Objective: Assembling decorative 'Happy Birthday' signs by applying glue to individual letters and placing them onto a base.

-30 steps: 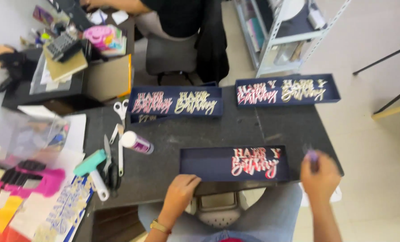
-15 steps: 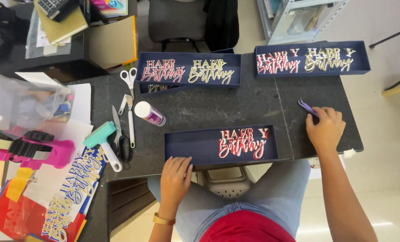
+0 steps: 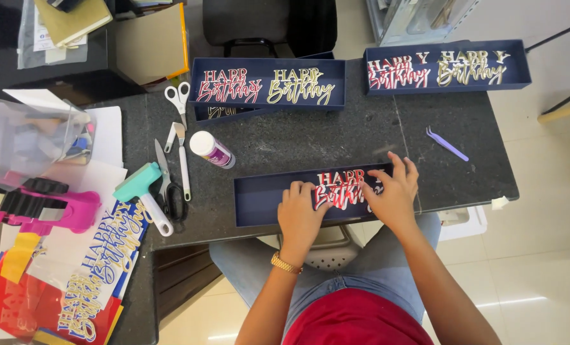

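A long navy tray lies at the near edge of the dark table and holds a red and white cut-out greeting sign. My left hand rests flat on the left part of the sign, fingers spread. On the right end of that sign presses my right hand, also with spread fingers. Neither hand grips anything. Purple tweezers lie loose on the table to the right of my right hand.
Two more navy trays with similar signs sit at the back. A small glue bottle, scissors, a craft blade and a teal-headed tool lie at left. A pink tape dispenser and printed sheets are far left.
My right hand has put down the purple tweezers and moved left onto the sign. My left hand has moved up from the tray's near edge onto the sign.
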